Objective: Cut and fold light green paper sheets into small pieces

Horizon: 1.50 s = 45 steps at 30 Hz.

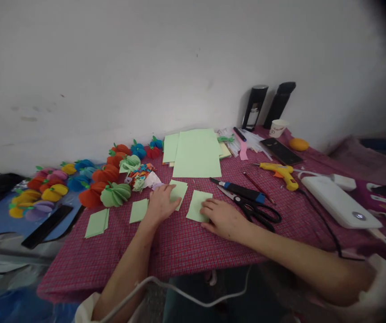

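My left hand [161, 204] rests on the table with its thumb and fingers apart, touching the left edge of a small pale green paper piece [179, 190]. My right hand [224, 219] lies with slightly bent fingertips on the right side of another green paper rectangle [197, 202]. Neither hand visibly grips its paper. Two more small green paper stacks, one near my left wrist [138, 211] and one farther left [96, 223], lie flat. Behind the hands are large green sheets [197, 154].
Right of my right hand lie scissors [251, 208], a utility knife [245, 192], a pencil [258, 186] and a yellow glue gun [282, 172]. A white power bank [340, 202] sits farther right. Colourful paper pumpkins [115, 195] crowd the left side. A white cable [193, 301] crosses in front.
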Available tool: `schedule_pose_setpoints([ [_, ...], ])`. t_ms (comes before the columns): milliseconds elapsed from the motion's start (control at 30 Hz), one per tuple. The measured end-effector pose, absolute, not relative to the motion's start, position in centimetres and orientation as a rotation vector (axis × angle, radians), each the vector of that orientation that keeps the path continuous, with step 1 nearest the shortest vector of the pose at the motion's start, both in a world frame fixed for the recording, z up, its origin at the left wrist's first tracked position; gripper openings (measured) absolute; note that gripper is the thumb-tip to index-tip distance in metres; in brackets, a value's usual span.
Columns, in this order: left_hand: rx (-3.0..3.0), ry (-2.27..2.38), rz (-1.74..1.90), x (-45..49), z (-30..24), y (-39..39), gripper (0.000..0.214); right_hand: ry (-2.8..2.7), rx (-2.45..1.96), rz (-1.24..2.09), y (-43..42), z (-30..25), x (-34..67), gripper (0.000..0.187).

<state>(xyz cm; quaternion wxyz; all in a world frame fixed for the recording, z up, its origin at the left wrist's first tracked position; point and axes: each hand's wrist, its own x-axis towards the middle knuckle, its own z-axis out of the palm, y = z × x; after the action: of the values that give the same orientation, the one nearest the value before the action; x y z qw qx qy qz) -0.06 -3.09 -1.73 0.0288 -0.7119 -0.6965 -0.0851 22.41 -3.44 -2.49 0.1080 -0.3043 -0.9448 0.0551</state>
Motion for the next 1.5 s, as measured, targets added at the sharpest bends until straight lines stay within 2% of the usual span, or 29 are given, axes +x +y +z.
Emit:
schedule_pose_setpoints([
  [133, -2.064, -2.213, -0.229, -1.6, -1.2, -3.0, 0.045, -2.890, -1.076, 0.013, -2.9, -1.6, 21.7, 0.019],
  [200, -1.988, -2.257, -0.210, -2.3, -1.1, -3.0, 0.042, -2.960, -1.118, 0.018, -2.0, -0.3, 21.3, 0.025],
  [267, -1.911, -2.290, -0.199, -2.9, -1.0, -3.0, 0.039, -3.031, -1.084, 0.147, -0.7, 1.1, 20.4, 0.042],
  [300, -1.885, -2.305, -0.187, -3.0, -1.0, -3.1, 0.037, -3.011, -1.070, 0.227, 0.0, 1.7, 19.8, 0.044],
  [400, -1.859, -2.340, -0.118, -3.1, -0.9, -3.4, 0.032, -2.801, -1.239, 0.341, 2.1, 2.2, 17.4, 0.035],
  [633, -1.852, -2.345, -0.029, -3.0, -1.2, -3.5, 0.033, -2.599, -1.512, 0.406, 5.4, -0.8, 13.0, 0.043],
  [867, -1.902, -2.301, -0.109, -3.1, -2.0, -2.7, 0.044, -2.622, -1.518, 0.577, 7.1, -1.6, 12.6, 0.027],
  [1000, -1.989, -2.234, -0.115, -3.5, -2.5, -2.2, 0.049, -2.573, -1.520, 0.613, 7.1, -1.7, 12.7, 0.024],
  [1233, -1.976, -2.275, -0.093, -3.9, -2.6, -1.6, 0.039, -2.478, -1.421, 0.689, 6.9, -0.9, 14.2, 0.029],
  [1367, -1.936, -2.276, -0.142, -3.6, -2.5, -1.5, 0.035, -2.436, -1.377, 0.827, 6.8, -0.6, 16.0, 0.019],
  [1500, -1.875, -2.286, -0.258, -3.3, -2.3, -1.6, 0.035, -2.365, -1.349, 0.955, 6.2, -0.7, 17.9, 0.029],
])
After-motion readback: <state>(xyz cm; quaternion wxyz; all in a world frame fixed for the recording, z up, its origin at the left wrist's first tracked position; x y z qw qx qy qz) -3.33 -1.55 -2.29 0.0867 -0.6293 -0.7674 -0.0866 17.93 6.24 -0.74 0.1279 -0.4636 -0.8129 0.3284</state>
